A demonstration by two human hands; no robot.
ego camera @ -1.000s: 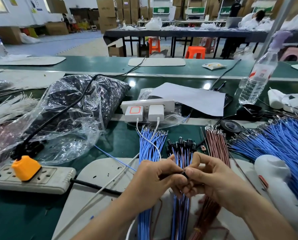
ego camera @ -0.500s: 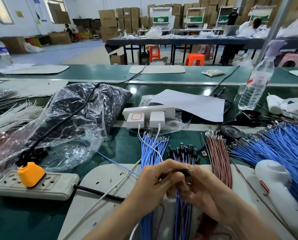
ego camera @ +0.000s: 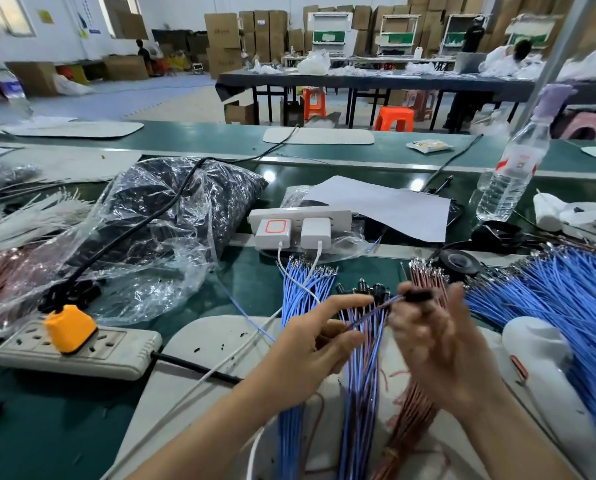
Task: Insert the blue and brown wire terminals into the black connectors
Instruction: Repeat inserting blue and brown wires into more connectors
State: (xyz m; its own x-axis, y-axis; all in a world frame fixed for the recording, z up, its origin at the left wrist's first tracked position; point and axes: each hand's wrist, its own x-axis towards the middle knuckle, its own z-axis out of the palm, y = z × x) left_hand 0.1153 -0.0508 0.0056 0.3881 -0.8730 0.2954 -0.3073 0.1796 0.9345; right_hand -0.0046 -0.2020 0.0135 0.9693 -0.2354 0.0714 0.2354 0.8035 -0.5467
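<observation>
My right hand (ego camera: 438,344), blurred by motion, holds a black connector (ego camera: 418,296) raised over the work mat. A blue and a brown wire (ego camera: 372,311) run from it down-left to my left hand (ego camera: 310,341), which pinches them at the thumb with the index finger stretched out. Below the hands lie a loose blue wire bundle (ego camera: 296,292), a bundle of wires fitted with black connectors (ego camera: 366,289) and a brown wire bundle (ego camera: 428,275). A clear bag of black connectors (ego camera: 172,216) sits at the left.
A large heap of blue wires (ego camera: 566,299) and a white tool (ego camera: 539,351) lie at the right. A power strip (ego camera: 116,355) with an orange plug is at the left, and two white chargers (ego camera: 293,232) stand behind the bundles. A water bottle (ego camera: 511,174) stands at the back right.
My hands have parted: the right one lifted the connector up and to the right, drawing the wires out from the left hand. The camera tilted up slightly.
</observation>
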